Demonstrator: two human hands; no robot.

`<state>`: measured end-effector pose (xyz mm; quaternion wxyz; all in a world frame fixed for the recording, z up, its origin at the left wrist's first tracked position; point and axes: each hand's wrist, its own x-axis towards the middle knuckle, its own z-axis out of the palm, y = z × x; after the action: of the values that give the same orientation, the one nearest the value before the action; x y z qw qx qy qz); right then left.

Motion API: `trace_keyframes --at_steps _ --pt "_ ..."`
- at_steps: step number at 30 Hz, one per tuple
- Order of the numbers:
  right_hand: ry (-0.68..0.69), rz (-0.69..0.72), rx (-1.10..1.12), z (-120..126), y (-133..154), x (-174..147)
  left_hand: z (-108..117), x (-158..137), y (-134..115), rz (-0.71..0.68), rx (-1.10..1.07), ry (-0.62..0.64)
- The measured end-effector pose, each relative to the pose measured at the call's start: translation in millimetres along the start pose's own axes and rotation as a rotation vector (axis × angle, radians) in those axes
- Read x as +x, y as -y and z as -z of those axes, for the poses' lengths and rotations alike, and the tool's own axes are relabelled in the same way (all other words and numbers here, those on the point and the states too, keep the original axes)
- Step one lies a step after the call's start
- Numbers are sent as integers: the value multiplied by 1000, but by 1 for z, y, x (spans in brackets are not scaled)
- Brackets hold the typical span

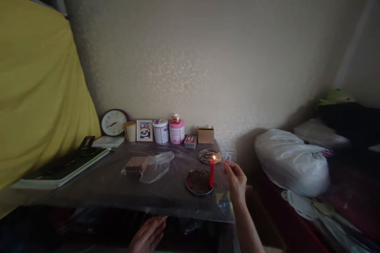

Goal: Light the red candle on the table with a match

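A lit red candle (pixel 211 172) stands upright in a round metal dish (pixel 199 182) filled with dark ash, near the table's right front. My right hand (pixel 236 180) is raised just right of the flame, fingers pinched on a thin stick whose tip reaches toward the flame. My left hand (pixel 148 234) rests low under the table's front edge with fingers apart, holding nothing. A second small metal dish (pixel 208 155) sits behind the candle.
A plastic bag with wafers (pixel 148 166) lies mid-table. Along the wall stand a clock (pixel 113 123), a framed picture (pixel 144 130), two tins (pixel 168 131), a small red box (pixel 190 141) and a cardboard box (pixel 206 134). A laptop (pixel 59 168) lies left; a white bag (pixel 292 162) right.
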<state>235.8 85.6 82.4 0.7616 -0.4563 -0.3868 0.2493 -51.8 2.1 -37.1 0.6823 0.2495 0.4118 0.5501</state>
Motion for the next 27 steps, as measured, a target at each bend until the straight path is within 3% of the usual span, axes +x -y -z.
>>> trace_keyframes --at_steps 27 --pt "40 -16 21 -3 -10 3 5 -1 3 -4 -35 66"
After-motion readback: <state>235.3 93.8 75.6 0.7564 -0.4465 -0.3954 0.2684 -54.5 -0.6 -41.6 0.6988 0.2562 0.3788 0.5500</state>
